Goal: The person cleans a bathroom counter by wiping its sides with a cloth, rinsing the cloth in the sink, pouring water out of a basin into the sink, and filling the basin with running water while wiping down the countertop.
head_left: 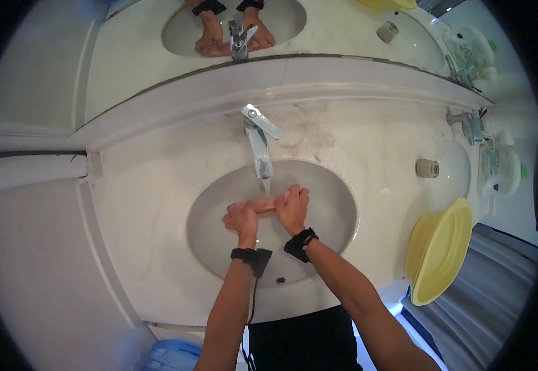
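Note:
Water runs from the chrome faucet into the oval sink. Under the stream, a pinkish cloth-like item is stretched between my two hands. My left hand is closed around its left end, and my right hand grips the right end. What the item is exactly cannot be made out. Both hands are above the basin, with dark bands on the wrists. The faucet's lever points to the right.
A yellow basin leans at the counter's right side. Near it stand a small beige cup-like object and a second faucet. The mirror reflects the hands. A blue object is below the counter.

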A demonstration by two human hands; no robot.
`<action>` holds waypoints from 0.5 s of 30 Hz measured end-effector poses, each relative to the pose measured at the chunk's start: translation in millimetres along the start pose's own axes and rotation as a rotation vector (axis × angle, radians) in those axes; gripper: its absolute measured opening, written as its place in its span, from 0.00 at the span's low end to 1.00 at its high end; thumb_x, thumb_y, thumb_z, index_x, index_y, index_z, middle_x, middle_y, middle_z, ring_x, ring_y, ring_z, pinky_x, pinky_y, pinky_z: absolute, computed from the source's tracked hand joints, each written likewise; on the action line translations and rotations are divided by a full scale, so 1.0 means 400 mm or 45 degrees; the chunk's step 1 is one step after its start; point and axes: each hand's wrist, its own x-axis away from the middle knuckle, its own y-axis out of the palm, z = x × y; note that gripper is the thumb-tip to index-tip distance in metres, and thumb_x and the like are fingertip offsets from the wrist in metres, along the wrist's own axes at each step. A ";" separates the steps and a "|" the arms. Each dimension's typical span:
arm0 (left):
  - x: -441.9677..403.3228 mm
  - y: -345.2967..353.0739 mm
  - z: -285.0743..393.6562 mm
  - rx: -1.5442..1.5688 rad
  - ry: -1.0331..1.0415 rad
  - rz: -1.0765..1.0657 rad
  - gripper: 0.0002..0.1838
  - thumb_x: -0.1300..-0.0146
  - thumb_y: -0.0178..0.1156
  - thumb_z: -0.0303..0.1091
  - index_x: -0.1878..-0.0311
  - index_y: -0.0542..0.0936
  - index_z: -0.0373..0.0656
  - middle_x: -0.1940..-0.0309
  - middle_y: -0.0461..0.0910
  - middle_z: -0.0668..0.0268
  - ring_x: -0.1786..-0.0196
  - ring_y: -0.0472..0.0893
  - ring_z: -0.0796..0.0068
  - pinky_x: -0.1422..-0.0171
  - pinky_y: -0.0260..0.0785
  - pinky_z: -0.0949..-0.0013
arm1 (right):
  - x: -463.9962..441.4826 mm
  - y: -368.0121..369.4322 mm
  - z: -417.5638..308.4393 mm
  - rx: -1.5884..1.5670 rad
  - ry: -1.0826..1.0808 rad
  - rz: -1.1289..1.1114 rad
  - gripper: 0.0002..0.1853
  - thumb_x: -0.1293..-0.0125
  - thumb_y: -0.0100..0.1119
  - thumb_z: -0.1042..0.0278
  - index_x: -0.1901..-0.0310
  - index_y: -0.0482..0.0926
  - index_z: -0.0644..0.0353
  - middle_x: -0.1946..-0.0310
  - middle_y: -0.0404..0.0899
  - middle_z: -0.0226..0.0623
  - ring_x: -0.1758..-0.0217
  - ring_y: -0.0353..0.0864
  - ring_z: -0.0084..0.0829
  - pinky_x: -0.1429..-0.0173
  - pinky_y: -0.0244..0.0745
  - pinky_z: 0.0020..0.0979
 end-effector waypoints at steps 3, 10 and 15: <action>0.013 0.104 -0.009 -0.026 0.200 0.572 0.25 0.33 0.57 0.46 0.42 0.72 0.36 0.53 0.76 0.50 0.32 0.59 0.50 0.26 0.44 0.47 | 0.025 0.105 0.070 0.137 -0.233 0.220 0.18 0.38 0.59 0.64 0.47 0.78 0.60 0.51 0.76 0.50 0.44 0.69 0.55 0.44 0.69 0.50; -0.134 0.127 -0.064 0.725 -0.061 -0.579 0.32 0.32 0.55 0.49 0.32 0.62 0.39 0.35 0.63 0.49 0.38 0.66 0.50 0.32 0.57 0.40 | -0.039 0.098 0.039 -1.236 0.677 -0.977 0.14 0.35 0.56 0.69 0.49 0.76 0.60 0.48 0.75 0.47 0.39 0.64 0.52 0.36 0.61 0.49; 0.056 0.032 0.120 -0.104 -0.272 0.520 0.20 0.27 0.49 0.50 0.47 0.72 0.42 0.48 0.74 0.53 0.50 0.76 0.61 0.46 0.70 0.58 | -0.031 0.016 0.060 0.149 -0.525 0.163 0.13 0.30 0.53 0.64 0.48 0.77 0.59 0.53 0.79 0.45 0.49 0.76 0.44 0.44 0.71 0.42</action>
